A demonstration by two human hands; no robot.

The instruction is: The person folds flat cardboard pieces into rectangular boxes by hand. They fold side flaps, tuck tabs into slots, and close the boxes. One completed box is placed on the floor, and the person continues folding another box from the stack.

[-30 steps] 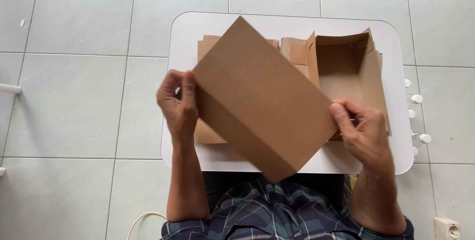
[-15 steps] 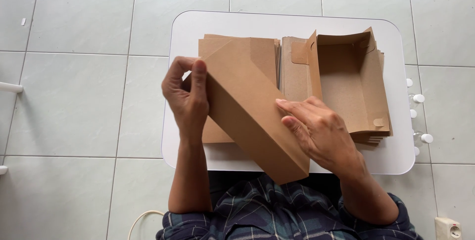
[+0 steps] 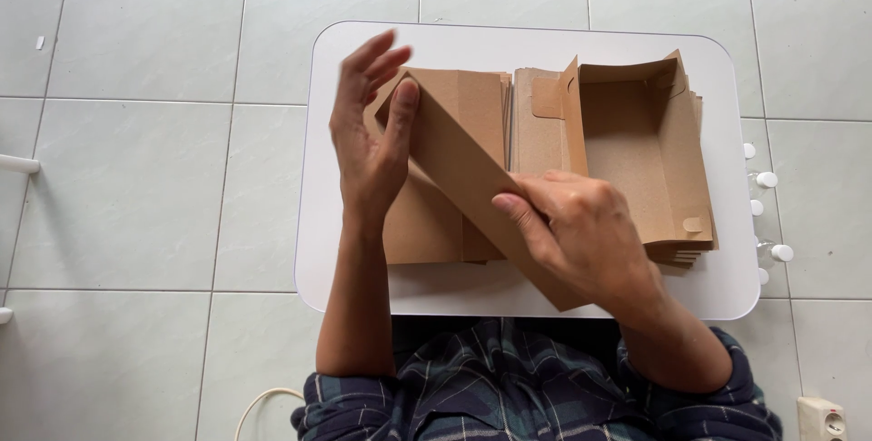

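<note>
Nearest the camera, a person's dark plaid sleeves [image 3: 509, 386] show at the bottom edge, forearms reaching over a small white rounded table [image 3: 363, 277]. All places below are given from this table.

Above its near-middle part, the right hand [image 3: 586, 237] grips the lower end of a folded strip of brown kraft cardboard [image 3: 463, 155], fingers curled tight around its edge. The strip slants up towards the table's left side, where the left hand [image 3: 372, 137] presses against its upper end, thumb lying along the fold and the other fingers spread wide and loose.

The cardboard looks light and thin, stiff along its creases but easy to bend or dent, so the folded edges seem the safest places to hold it.

Under the hands, on the table's middle, lies a stack of flat brown cardboard blanks [image 3: 436, 223]. Towards the right side sits an open assembled brown cardboard box [image 3: 640, 155] on another stack.

Beyond the right edge, small white caps [image 3: 767, 179] rest on pale floor tiles [image 3: 136, 178].
</note>
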